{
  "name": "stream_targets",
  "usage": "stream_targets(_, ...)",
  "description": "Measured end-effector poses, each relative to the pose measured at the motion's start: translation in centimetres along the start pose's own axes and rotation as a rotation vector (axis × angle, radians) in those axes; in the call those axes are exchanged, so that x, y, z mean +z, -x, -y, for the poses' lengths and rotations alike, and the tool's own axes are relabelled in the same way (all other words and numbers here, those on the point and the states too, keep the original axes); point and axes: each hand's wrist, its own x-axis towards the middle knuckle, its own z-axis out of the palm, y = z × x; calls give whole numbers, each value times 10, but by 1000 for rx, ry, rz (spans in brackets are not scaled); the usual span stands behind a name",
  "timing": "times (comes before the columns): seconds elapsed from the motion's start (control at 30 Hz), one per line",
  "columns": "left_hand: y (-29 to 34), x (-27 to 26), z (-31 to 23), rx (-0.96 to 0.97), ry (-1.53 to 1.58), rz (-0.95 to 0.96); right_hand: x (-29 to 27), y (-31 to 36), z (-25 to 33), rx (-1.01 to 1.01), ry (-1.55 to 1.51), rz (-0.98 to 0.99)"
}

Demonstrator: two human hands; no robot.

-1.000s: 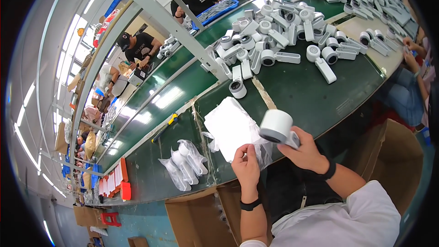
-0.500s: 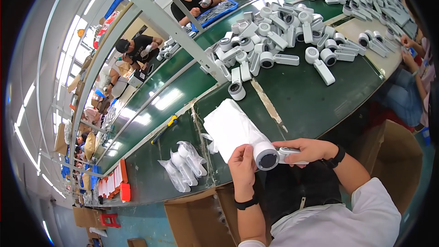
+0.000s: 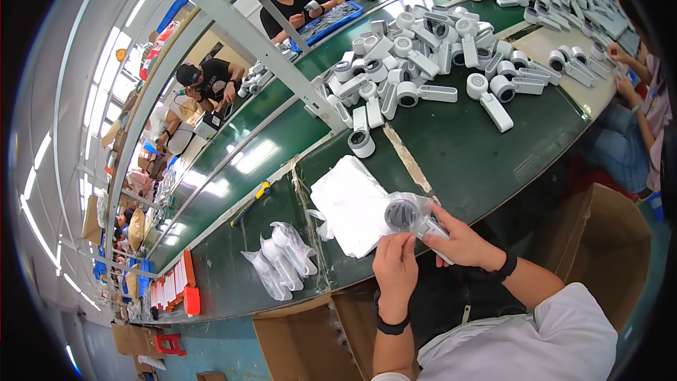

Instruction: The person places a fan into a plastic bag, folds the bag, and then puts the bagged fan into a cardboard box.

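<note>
A white handheld device (image 3: 400,216) with a round, dark-faced head and a short handle sits inside a clear plastic bag in front of me. My right hand (image 3: 462,240) is closed round its handle through the film. At the lower edge of the bag, just below the round head, my left hand (image 3: 396,259) pinches the film. Directly behind lies a stack of white plastic bags (image 3: 345,201), partly covered by the device. Several bagged devices (image 3: 281,257) rest side by side to the left of the stack.
A heap of unbagged white devices (image 3: 416,56) covers the table's far side. A yellow-and-black tool (image 3: 252,202) lies left, beyond an orange box (image 3: 185,279). Open cardboard boxes (image 3: 296,335) stand below the edge. A metal frame (image 3: 282,63) crosses the left; co-workers sit around.
The device's head now shows inside a clear bag; before, it was bare beside the stack. My right hand has tilted it upward, and my left hand has moved down and right from the stack.
</note>
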Motion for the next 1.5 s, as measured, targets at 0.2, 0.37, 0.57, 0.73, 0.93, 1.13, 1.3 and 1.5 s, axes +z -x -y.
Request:
stream_targets(0.2,7,4,-18,16,124,195,3,-7,-10,-159,79,-17)
stream_targets(0.37,11,-10,-11,164,257,496,-2,-24,-37,-449,91,-62)
stream_targets(0.57,38,-4,26,-375,649,-94,15,-15,-24,-456,-73,-73)
stream_targets(0.73,60,14,34,-719,1221,124,36,-15,-29,-612,321,-172)
stream_targets(0.93,54,-8,37,-781,1443,64,46,-15,-9,-713,348,-420)
stream_targets(1.13,49,-69,51,-603,1216,-295,47,-14,-17,-698,301,-403)
stream_targets(1.3,47,-170,86,-524,228,-831,25,-11,-15,-686,298,-259)
stream_targets(1.5,58,-262,161,-656,-456,-776,-37,-23,9,-616,569,-577)
